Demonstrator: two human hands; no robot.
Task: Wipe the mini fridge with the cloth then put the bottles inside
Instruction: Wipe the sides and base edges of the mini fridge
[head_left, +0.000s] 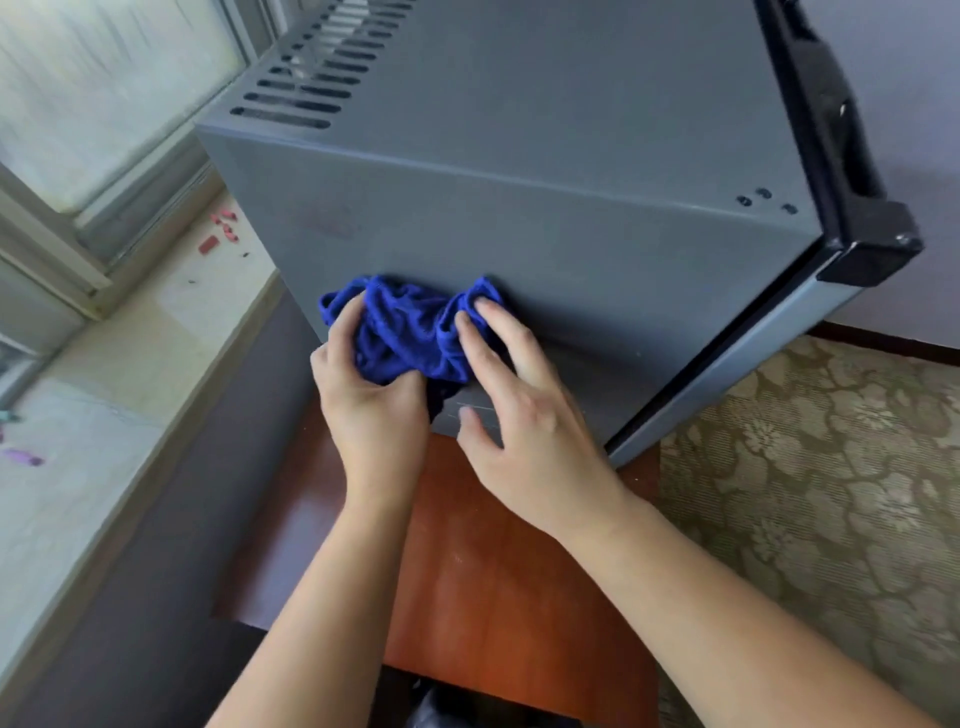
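Observation:
A grey mini fridge (545, 171) stands on a reddish wooden stand, its side wall facing me and its black-framed door (852, 171) at the right. A crumpled blue cloth (410, 327) is pressed against the lower part of that side wall. My left hand (371, 395) grips the cloth's left part from below. My right hand (519, 405) lies with spread fingers on the cloth's right end and on the fridge wall. No bottles are in view.
The wooden stand (493, 571) sticks out below the fridge toward me. A pale stone windowsill (119, 395) with small pink scraps (218, 234) runs along the left under a window. Patterned carpet (810, 493) covers the floor at the right.

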